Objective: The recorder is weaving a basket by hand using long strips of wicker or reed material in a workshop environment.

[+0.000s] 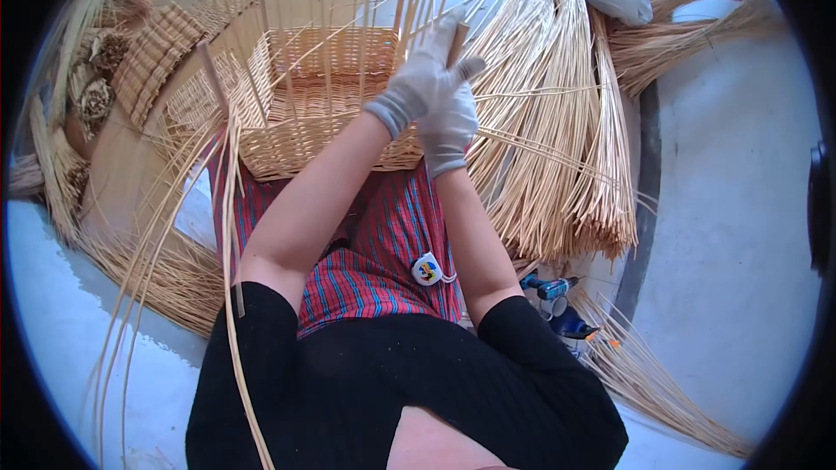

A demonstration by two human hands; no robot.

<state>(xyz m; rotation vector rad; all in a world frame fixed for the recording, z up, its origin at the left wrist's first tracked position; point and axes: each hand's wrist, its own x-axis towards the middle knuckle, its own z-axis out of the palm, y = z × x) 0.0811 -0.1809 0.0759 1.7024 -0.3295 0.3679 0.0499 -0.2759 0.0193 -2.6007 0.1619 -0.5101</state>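
Observation:
A half-woven wicker basket rests on my lap, with thin upright stakes and thicker wooden corner posts. Both hands wear pale grey-white gloves and meet at its near right corner. My left hand crosses above, its thumb and fingers around a wooden post; the fingertips are smeared by motion. Just below it my right hand is curled against the corner, its fingers partly hidden. Long wicker strands run out to the right from beside it.
A large bundle of wicker rods lies to the right. Woven pieces and rod bundles are on the left. A small round tape measure sits on the checked cloth. A blue power drill lies by my right elbow. Loose strands hang at the left.

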